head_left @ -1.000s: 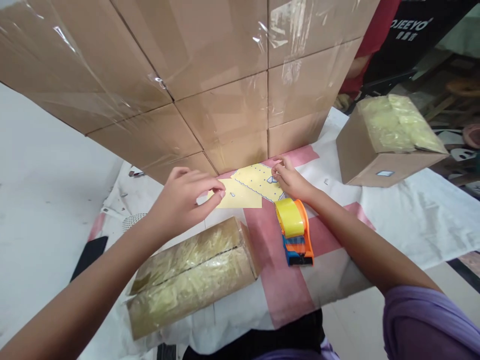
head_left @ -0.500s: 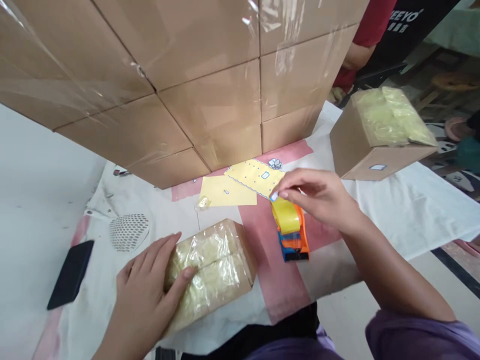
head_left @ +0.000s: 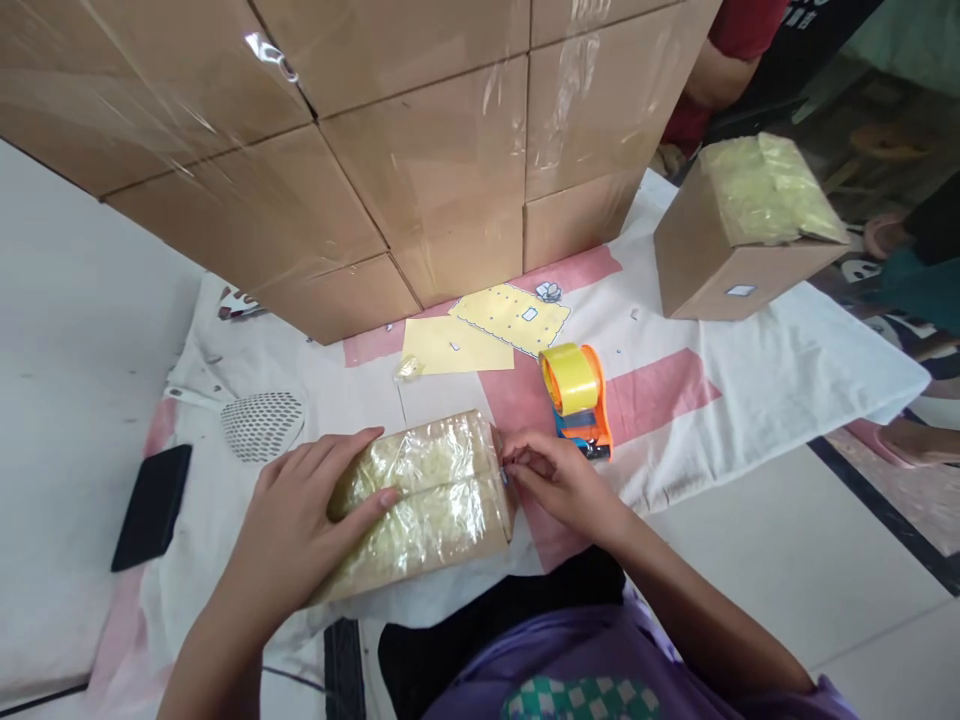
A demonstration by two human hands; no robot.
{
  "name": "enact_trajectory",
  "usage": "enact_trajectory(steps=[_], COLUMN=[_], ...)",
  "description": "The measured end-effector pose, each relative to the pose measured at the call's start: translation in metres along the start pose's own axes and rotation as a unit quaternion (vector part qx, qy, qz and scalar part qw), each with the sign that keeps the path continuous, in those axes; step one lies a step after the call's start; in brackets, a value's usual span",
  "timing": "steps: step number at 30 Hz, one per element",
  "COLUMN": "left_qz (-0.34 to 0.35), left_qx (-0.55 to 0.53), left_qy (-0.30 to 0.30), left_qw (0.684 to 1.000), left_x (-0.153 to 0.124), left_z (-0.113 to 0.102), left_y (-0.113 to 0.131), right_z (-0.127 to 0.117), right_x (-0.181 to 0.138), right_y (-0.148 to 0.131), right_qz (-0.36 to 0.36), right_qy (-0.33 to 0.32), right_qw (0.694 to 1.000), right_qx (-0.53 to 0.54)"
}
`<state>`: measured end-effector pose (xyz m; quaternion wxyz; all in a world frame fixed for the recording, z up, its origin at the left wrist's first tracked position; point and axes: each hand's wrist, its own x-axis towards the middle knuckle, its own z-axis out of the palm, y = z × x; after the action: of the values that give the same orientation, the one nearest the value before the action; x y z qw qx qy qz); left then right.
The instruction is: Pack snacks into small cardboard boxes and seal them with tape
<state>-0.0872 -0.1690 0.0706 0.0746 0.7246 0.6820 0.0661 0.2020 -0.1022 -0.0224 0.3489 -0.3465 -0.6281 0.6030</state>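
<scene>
My left hand (head_left: pixel 307 515) is spread over the left part of a small cardboard box (head_left: pixel 442 485), holding it steady with thumb and fingers on its top. Wide shiny yellowish tape covers that top. At the box's right end, my right hand (head_left: pixel 559 480) has its fingertips pinched on a small sticker (head_left: pixel 505 474) against the side face; the fingers hide most of it. A tape dispenser (head_left: pixel 577 400) with a yellow roll and orange frame lies just beyond my right hand. Behind it is a yellow sticker sheet (head_left: pixel 514 318) with one blue-edged label on it.
Stacked cartons (head_left: pixel 442 180) wrapped in clear film rise at the back. Another taped box (head_left: pixel 697 250) bearing a white label stands at right, near a person's arm (head_left: pixel 716 75). On the left lie a black phone (head_left: pixel 152 507) and a white mesh piece (head_left: pixel 262 425).
My right hand has moved from above the tape dispenser down and left to the box's right end, carrying the small sticker. My left hand stays on the box.
</scene>
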Motion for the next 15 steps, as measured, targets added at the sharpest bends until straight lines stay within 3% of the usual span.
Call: enact_trajectory(steps=[5, 11, 15], left_qz=[-0.02, -0.035, -0.035], left_qx=[0.001, 0.008, 0.005], left_qy=[0.003, -0.03, -0.046], left_qw=[1.0, 0.999, 0.998], left_x=[0.0, 0.002, 0.005], left_z=[-0.001, 0.0, -0.002], left_y=[0.003, 0.003, -0.003], right_z=[0.012, 0.036, 0.04], right_x=[-0.005, -0.022, -0.024], right_y=[0.004, 0.016, 0.021], right_qz=[-0.011, -0.036, -0.036], right_qy=[0.152, 0.123, 0.11], right_qw=[0.984, 0.991, 0.991], right_qx=[-0.091, 0.047, 0.066])
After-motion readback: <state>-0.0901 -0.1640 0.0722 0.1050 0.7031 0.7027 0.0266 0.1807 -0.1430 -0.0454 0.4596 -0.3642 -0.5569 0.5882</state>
